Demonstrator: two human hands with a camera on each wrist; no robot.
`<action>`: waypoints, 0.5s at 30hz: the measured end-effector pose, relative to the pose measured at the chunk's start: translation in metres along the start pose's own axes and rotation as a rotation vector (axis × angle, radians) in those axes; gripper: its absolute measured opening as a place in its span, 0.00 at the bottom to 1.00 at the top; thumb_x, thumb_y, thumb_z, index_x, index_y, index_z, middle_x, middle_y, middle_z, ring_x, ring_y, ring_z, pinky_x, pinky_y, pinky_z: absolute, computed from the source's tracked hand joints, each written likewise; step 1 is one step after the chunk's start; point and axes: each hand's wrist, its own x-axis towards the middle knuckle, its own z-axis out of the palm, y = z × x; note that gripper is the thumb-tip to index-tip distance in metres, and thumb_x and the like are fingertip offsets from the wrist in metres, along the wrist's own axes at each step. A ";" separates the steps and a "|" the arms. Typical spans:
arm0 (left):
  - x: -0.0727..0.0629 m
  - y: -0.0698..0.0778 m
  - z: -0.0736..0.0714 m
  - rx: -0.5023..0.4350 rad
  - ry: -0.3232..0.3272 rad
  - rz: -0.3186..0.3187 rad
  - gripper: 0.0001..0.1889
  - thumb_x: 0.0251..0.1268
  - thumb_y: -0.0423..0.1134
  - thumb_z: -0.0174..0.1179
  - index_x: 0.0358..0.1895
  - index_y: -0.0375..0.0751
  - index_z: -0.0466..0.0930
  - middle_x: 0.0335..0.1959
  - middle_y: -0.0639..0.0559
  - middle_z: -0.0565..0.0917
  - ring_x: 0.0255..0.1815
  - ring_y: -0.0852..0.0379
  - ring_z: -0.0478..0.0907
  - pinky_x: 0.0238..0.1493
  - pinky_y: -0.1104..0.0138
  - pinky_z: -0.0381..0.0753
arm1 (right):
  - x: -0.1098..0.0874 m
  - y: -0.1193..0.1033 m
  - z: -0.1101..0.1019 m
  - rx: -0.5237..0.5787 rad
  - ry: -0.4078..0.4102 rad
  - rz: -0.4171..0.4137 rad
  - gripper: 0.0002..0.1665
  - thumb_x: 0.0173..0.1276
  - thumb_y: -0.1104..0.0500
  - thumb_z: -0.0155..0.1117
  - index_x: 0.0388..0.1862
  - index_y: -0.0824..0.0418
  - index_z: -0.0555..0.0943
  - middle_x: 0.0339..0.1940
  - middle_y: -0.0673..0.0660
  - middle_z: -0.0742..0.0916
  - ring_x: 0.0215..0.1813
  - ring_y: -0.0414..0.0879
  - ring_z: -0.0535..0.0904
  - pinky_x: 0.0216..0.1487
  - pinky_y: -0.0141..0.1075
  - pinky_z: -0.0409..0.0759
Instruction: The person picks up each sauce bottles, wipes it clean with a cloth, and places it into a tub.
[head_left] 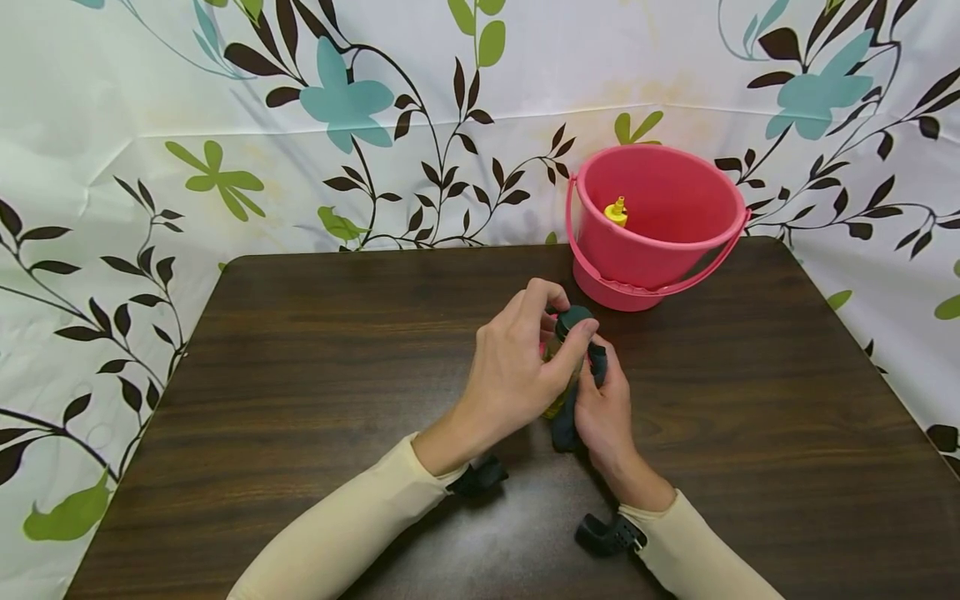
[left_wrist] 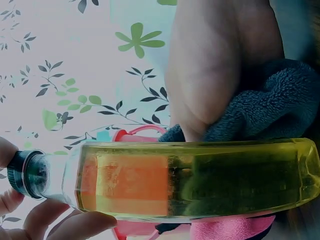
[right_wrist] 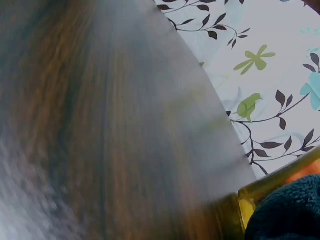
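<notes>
Over the table's middle, a clear bottle of yellow liquid (left_wrist: 230,175) with an orange label stands in both hands. My left hand (head_left: 513,358) pinches its dark green cap (head_left: 573,319) between thumb and fingers. Lower down, my right hand (head_left: 607,412) grips the bottle's body through a dark teal fuzzy cloth (head_left: 567,423). A pink fuzzy cloth (left_wrist: 230,228) shows on the bottle's opposite side in the left wrist view. The right wrist view catches only the bottle's lower end (right_wrist: 275,184) and part of the teal cloth (right_wrist: 285,215).
A pink bucket (head_left: 675,192) stands at the table's back right, its handle hanging down in front. Inside it is a yellow nozzle-topped container (head_left: 617,212). The dark wooden table (head_left: 322,358) meets a leaf-patterned curtain (head_left: 247,108) at the back and sides.
</notes>
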 end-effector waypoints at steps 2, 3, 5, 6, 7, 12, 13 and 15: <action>0.000 0.000 0.000 0.002 -0.005 0.000 0.15 0.74 0.50 0.63 0.50 0.45 0.74 0.38 0.52 0.83 0.39 0.59 0.84 0.42 0.60 0.86 | 0.001 0.002 0.000 -0.041 0.000 -0.022 0.20 0.86 0.57 0.52 0.72 0.53 0.75 0.62 0.58 0.83 0.59 0.49 0.76 0.66 0.41 0.74; 0.000 0.000 -0.001 0.003 -0.007 0.000 0.14 0.74 0.50 0.62 0.50 0.45 0.74 0.38 0.52 0.83 0.39 0.59 0.84 0.42 0.60 0.86 | 0.002 0.002 -0.001 -0.066 0.001 -0.033 0.19 0.86 0.58 0.52 0.71 0.53 0.75 0.61 0.59 0.83 0.59 0.50 0.77 0.66 0.43 0.74; 0.000 0.000 0.000 0.003 -0.011 -0.001 0.14 0.74 0.50 0.62 0.50 0.45 0.74 0.38 0.52 0.83 0.39 0.58 0.84 0.41 0.60 0.86 | 0.003 0.004 -0.001 -0.121 0.006 -0.052 0.19 0.85 0.60 0.52 0.70 0.53 0.75 0.61 0.60 0.84 0.59 0.52 0.78 0.67 0.48 0.75; 0.000 0.000 -0.001 0.002 -0.012 -0.001 0.14 0.75 0.50 0.62 0.50 0.45 0.74 0.39 0.51 0.83 0.39 0.58 0.84 0.41 0.60 0.86 | 0.002 0.004 -0.001 -0.143 0.008 -0.058 0.19 0.84 0.61 0.52 0.70 0.53 0.75 0.61 0.60 0.85 0.59 0.53 0.78 0.67 0.50 0.75; 0.000 0.000 -0.001 0.002 -0.013 -0.001 0.14 0.75 0.50 0.62 0.50 0.45 0.74 0.39 0.51 0.84 0.39 0.58 0.84 0.41 0.60 0.86 | 0.003 0.004 -0.002 -0.157 0.008 -0.061 0.20 0.84 0.61 0.52 0.70 0.53 0.75 0.61 0.61 0.85 0.59 0.54 0.79 0.68 0.51 0.75; -0.001 0.000 -0.001 0.007 -0.003 -0.004 0.14 0.75 0.50 0.62 0.50 0.45 0.74 0.39 0.51 0.84 0.39 0.58 0.85 0.42 0.60 0.87 | 0.003 -0.004 -0.003 -0.079 -0.018 -0.006 0.20 0.86 0.54 0.52 0.72 0.53 0.74 0.63 0.59 0.83 0.61 0.51 0.76 0.68 0.46 0.71; -0.001 0.000 -0.001 0.009 -0.002 -0.004 0.14 0.75 0.50 0.62 0.50 0.45 0.74 0.39 0.51 0.84 0.39 0.58 0.85 0.41 0.60 0.86 | 0.003 -0.007 -0.003 -0.045 -0.027 0.013 0.21 0.86 0.51 0.52 0.72 0.52 0.74 0.63 0.58 0.82 0.61 0.49 0.75 0.67 0.43 0.71; -0.001 0.000 -0.001 0.007 -0.001 -0.008 0.15 0.74 0.51 0.62 0.50 0.46 0.74 0.38 0.52 0.83 0.38 0.59 0.83 0.41 0.60 0.86 | 0.002 -0.014 -0.004 0.037 -0.043 0.046 0.22 0.86 0.48 0.51 0.73 0.51 0.73 0.62 0.55 0.81 0.60 0.47 0.74 0.65 0.39 0.71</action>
